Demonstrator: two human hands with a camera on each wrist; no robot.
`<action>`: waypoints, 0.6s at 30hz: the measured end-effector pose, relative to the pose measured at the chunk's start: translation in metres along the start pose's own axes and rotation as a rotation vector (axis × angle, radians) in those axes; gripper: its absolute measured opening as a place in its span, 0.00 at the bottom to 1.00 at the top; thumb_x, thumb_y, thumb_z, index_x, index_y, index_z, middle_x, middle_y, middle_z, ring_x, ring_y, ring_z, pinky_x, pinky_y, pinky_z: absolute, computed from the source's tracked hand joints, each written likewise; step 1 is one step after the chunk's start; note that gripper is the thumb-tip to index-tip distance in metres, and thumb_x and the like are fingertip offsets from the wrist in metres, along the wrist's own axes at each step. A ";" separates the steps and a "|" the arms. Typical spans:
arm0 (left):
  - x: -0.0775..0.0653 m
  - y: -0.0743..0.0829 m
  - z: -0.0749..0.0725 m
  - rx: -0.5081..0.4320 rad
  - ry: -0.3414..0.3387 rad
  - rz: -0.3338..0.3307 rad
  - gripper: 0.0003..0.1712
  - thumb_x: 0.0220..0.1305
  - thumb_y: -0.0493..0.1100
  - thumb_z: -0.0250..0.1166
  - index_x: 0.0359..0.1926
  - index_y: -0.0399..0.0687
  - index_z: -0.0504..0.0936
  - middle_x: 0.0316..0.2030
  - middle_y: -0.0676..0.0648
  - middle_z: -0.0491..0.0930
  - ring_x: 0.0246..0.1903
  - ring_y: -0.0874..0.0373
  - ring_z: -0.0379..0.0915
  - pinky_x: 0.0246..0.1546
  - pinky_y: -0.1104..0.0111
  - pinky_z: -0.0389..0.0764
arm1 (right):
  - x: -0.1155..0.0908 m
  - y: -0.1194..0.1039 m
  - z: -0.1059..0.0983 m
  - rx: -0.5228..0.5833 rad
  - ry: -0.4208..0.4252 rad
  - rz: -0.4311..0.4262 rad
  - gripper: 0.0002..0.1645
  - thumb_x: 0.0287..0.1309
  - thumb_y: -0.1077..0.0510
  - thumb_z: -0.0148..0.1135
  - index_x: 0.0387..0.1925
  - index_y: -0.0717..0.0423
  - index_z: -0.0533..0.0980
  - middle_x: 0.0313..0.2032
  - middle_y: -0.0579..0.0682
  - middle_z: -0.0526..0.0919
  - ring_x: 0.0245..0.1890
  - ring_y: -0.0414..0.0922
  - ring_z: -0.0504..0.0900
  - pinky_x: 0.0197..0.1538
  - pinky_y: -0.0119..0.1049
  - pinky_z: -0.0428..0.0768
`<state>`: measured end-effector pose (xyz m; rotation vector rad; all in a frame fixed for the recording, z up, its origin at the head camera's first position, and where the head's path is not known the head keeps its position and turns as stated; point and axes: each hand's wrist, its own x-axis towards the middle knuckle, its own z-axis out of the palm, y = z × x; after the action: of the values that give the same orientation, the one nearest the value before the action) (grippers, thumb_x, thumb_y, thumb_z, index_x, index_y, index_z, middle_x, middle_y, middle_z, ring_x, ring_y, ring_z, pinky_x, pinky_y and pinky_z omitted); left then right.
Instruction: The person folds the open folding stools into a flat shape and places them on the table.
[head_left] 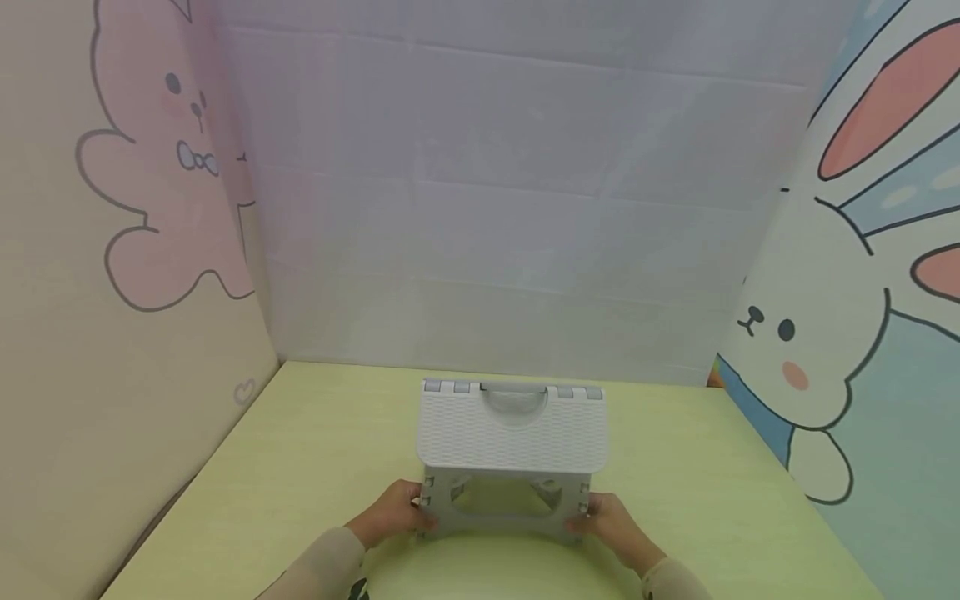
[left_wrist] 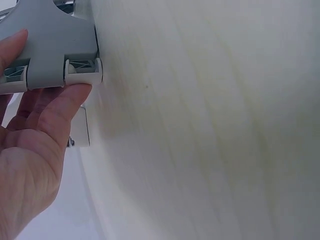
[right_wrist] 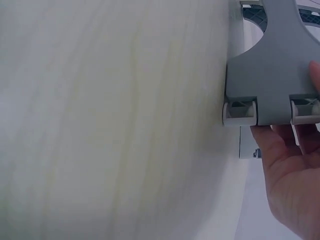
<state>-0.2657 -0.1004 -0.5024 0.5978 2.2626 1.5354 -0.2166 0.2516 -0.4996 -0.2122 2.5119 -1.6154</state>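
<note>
On a yellow tabletop (head_left: 690, 475), a folding stool (head_left: 512, 437) stretches sideways between left hand (head_left: 396, 508) and right hand (head_left: 611, 525), each gripping one end.

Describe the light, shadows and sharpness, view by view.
Head view: soft, fairly even light, yellowish table, a paler patch before the step stool, no harsh glare; left wrist view: washed-out, whiter table, soft-edged shadow beside the left hand, which looks fairly sharp; right wrist view: similar paleness, a blurry-edged shadow near the right hand.
</note>
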 end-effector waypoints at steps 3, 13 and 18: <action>-0.001 0.001 0.000 -0.003 -0.008 0.004 0.22 0.44 0.25 0.69 0.45 0.25 0.79 0.45 0.31 0.81 0.43 0.39 0.80 0.40 0.57 0.82 | 0.000 0.000 0.000 0.000 -0.011 0.005 0.24 0.47 0.68 0.63 0.48 0.76 0.74 0.49 0.69 0.79 0.53 0.66 0.75 0.54 0.58 0.73; -0.001 0.001 0.000 0.021 -0.009 0.001 0.22 0.46 0.27 0.70 0.46 0.26 0.80 0.47 0.32 0.80 0.45 0.38 0.79 0.40 0.57 0.81 | 0.000 -0.002 0.000 0.001 -0.026 0.009 0.26 0.47 0.67 0.64 0.49 0.77 0.73 0.51 0.70 0.77 0.54 0.67 0.74 0.55 0.58 0.72; -0.001 0.001 -0.001 0.012 -0.010 0.002 0.22 0.45 0.26 0.70 0.46 0.27 0.80 0.47 0.32 0.80 0.45 0.39 0.79 0.40 0.57 0.81 | 0.000 -0.002 0.000 -0.010 -0.026 0.005 0.26 0.47 0.67 0.63 0.50 0.76 0.73 0.52 0.70 0.77 0.54 0.67 0.73 0.55 0.58 0.71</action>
<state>-0.2654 -0.1014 -0.5012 0.6104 2.2655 1.5176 -0.2164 0.2514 -0.4979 -0.2272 2.4993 -1.5884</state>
